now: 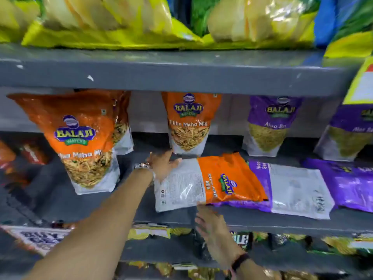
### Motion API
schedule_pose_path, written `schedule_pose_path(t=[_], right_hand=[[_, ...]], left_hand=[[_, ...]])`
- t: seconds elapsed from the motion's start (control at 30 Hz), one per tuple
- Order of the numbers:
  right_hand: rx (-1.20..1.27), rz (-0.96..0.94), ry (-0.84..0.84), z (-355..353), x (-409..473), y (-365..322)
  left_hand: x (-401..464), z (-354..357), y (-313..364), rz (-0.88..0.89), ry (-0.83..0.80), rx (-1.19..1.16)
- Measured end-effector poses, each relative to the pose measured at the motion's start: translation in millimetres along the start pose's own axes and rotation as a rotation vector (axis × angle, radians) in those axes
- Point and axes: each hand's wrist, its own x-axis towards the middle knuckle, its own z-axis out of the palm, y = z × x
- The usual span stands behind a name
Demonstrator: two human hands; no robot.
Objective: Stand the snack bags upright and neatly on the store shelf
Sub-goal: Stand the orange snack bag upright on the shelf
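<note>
Though lying flat, "Balaji" bag.

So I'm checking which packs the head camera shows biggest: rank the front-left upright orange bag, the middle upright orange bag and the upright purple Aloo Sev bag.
1. Front-left orange bag, largest, though it stands nearer the camera, so true size is unsure.
2. and 3. Middle orange bag and purple Aloo Sev bag look alike; no ranking.

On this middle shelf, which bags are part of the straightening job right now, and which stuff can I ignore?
In the job:
- lying orange bag, left hand on its end, right hand under its front edge
- lying purple bags beside and under it
- grey shelf

Ignore:
- upright orange bags
- upright purple bag
- yellow bags on the shelf above
- packets below
</note>
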Motion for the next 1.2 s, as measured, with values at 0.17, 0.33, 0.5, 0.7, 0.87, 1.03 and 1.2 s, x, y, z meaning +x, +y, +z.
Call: schedule_pose_path(t=[0.17,0.33,0.5,0.7,0.87,1.03,1.2], right_hand=[[0.178,0.041,-0.005,20.6,35.6,2.1],[0.335,0.041,0.030,24.6,53.2,8.4],[0.243,-0.159,0.028,30.2,48.2,3.9],[-0.170,-0.623,0.034,26.7,56.8,-36.8],[-0.460,-0.637,-0.173,13.0,93.4,-77.3],[-0.566,-0.551,-0.325,2.2,105.7,-69.0],[-0.422,-0.508,-0.269,5.0,89.8,-78.6]], left_hand=[[32.4,3.9,-6.8,0.012,-0.309,-0.194],[56.4,9.6,-31.5,-0.007,-0.393,-0.266],[45.1,8.1,-46.4,0.126,-0.294,-0.506],[25.4,0.7,-62.3,0.194,-0.105,-0.902],[13.2,22.3,-62.7,0.120,0.155,-1.071],[-4.2,51.1,-64.7,0.011,0.256,-1.080],[-26.0,67.3,-50.1,0.058,0.395,-1.169]])
